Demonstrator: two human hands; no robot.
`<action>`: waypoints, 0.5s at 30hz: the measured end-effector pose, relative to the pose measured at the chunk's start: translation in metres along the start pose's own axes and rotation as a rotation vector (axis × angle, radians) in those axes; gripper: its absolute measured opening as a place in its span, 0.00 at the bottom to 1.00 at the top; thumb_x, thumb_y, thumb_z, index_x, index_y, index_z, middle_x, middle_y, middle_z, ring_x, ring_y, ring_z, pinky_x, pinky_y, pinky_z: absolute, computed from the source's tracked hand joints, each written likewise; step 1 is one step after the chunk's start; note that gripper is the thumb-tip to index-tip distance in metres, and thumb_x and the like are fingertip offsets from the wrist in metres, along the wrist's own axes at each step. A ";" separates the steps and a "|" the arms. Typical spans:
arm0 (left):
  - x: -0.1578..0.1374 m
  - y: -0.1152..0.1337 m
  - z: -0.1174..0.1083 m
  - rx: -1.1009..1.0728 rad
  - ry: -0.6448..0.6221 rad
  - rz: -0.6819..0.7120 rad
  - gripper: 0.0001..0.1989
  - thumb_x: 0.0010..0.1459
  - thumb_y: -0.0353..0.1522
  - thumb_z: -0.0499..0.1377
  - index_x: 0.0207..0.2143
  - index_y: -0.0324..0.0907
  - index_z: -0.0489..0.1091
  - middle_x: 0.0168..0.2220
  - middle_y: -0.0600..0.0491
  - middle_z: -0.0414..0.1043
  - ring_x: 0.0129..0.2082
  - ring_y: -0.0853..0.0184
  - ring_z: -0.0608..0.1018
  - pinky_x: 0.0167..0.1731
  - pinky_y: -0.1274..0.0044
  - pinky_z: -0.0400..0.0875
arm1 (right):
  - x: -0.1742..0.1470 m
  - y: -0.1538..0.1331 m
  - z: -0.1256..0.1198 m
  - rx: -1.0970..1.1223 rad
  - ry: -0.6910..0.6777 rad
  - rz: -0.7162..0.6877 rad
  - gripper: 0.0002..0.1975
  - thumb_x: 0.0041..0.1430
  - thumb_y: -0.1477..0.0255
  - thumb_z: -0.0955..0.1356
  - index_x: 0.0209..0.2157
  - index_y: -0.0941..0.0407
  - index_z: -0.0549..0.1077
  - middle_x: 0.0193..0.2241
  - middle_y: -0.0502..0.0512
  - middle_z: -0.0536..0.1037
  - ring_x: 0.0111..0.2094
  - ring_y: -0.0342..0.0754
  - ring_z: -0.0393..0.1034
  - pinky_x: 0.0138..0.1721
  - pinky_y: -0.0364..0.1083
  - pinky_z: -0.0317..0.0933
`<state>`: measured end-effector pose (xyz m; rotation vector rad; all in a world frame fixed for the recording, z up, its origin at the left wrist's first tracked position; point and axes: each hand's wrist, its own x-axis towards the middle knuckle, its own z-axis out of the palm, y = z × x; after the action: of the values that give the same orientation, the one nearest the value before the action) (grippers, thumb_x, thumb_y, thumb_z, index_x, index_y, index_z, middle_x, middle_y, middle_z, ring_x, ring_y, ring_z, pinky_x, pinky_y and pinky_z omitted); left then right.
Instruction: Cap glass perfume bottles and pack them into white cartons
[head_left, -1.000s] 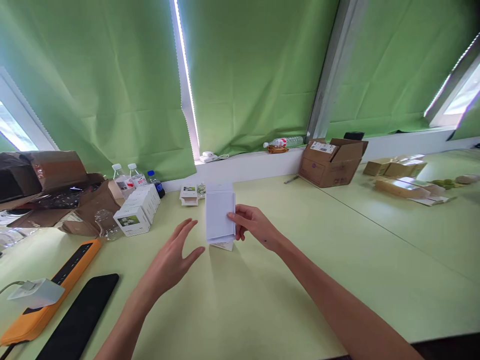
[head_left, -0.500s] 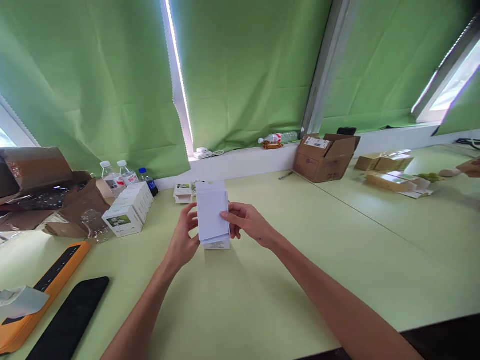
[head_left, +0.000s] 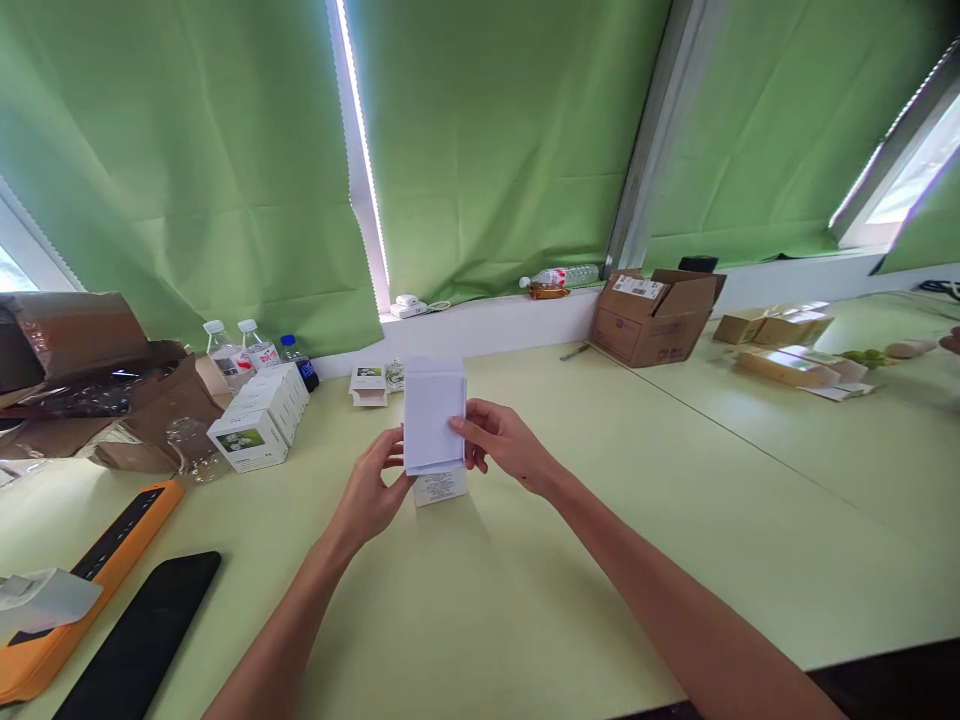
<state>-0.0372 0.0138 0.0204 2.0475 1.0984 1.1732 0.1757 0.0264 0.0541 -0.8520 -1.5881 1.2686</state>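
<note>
Pale green table (head_left: 480, 610) before green blinds (head_left: 510, 120); one white carton (head_left: 433, 415), held

Clock positions read from the carton.

White carton: at centre, nearly upright, plain broad face toward the viewer, flap at the top edge. Printed panel (head_left: 441, 488) just below it; whether one piece with it, cannot tell.

Right hand (head_left: 510, 448): 3 o'clock, narrow pinch, thumb on the carton's face, fingers behind its edge.

Left hand (head_left: 375, 485): 8 o'clock, fingers curved at the left edge, thumb by the lower corner; whether it grips, cannot tell.

Step, as judged: steadying the carton from both sides. Next move seems to call for light, even pressure, thin card probably creasing easily.

Surroundings: row of white boxes (head_left: 261, 415), 9 o'clock; small open box (head_left: 368, 385), 10; brown cardboard box (head_left: 649, 325), 2; orange power strip (head_left: 124, 548), 8.
</note>
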 end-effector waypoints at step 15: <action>-0.001 0.001 0.004 -0.189 -0.041 -0.129 0.20 0.56 0.40 0.59 0.48 0.46 0.58 0.43 0.52 0.72 0.42 0.66 0.77 0.43 0.69 0.73 | 0.002 -0.006 0.000 0.272 0.116 -0.062 0.19 0.52 0.58 0.70 0.43 0.54 0.69 0.32 0.54 0.75 0.27 0.46 0.73 0.22 0.44 0.66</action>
<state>-0.0334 0.0123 0.0187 1.8225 1.0418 1.1208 0.1750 0.0269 0.0606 -0.6864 -1.3043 1.3296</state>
